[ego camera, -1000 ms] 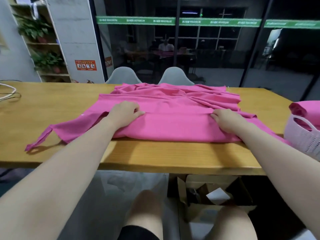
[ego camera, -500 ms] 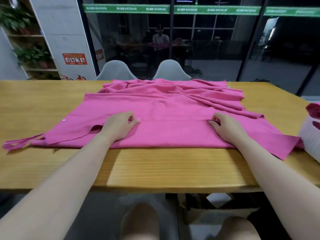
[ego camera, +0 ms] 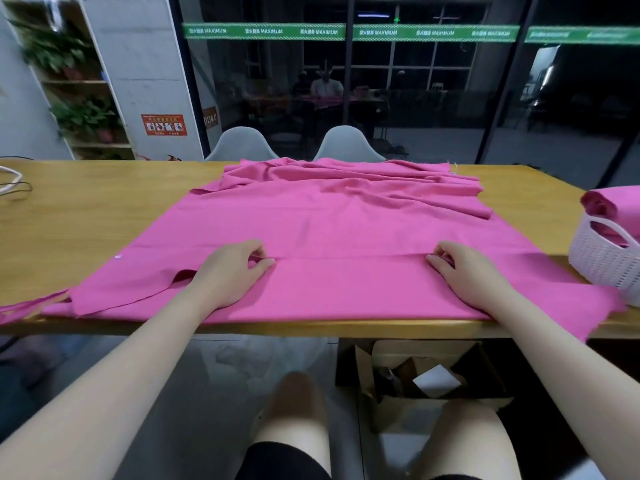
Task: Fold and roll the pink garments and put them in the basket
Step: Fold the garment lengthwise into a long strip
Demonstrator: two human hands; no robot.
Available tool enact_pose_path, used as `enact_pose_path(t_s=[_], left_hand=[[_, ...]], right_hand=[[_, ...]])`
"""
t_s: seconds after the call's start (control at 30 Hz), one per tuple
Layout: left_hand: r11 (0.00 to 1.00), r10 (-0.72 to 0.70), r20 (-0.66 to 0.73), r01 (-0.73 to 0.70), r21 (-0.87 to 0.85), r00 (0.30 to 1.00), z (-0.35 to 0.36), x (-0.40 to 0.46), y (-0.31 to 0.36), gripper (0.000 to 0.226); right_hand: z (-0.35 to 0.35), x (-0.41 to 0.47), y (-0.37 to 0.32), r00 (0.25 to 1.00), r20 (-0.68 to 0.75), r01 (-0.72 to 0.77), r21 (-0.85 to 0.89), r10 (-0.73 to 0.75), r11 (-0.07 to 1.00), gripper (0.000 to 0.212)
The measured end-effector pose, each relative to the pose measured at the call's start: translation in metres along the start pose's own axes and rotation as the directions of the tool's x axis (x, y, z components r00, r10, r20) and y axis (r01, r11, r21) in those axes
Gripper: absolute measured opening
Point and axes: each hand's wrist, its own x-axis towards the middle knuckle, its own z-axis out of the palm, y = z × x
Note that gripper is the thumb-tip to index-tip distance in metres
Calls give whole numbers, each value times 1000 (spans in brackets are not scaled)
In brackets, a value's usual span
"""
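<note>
**Near edge folded over, hands pinching the crease**

The garment (ego camera: 332,230) now lies much flatter and wider across the surface (ego camera: 86,209) than it did a second ago, when its middle was bunched and ridged. Its near part is doubled over into a band with a straight crease running between the hands; the far end by the chairs is still rumpled. Its right corner hangs off the surface edge, just beside the basket (ego camera: 602,268), and a thin strap trails off the left edge. Judging by this, the first fold is laid and rolling has not begun

The basket sits at the right, with a rolled pink garment (ego camera: 609,202) already inside, so at least one piece looks finished

The left hand (ego camera: 230,275) has curled fingers pinching the crease, and the right hand (ego camera: 467,271) does the same further along; both have moved outward and slightly forward with the fold

A green strip (ego camera: 346,32) on the glass repeats the word MAXIMUM beside characters too small to read. An orange sign (ego camera: 163,124) on the pillar carries pictograms, its text illegible
</note>
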Motion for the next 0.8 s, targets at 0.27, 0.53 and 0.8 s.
enact_pose_path(t_s=[0.27,0.53,0.8], left_hand=[[998,-12,37,10,57,999,-10,-31,16,21],[981,166,-256,-132,145,952,-48,24,37,28],[978,25,-90,-5,210,996,-1,99,-3,27]], right_hand=[[-7,-29,-12,1000,2,-11,-101,11,995,26],[-34,29,-30,989,-100,-116,-115,105,987,20],[-3,90,-17,999,-51,-5,-146,-2,989,20]])
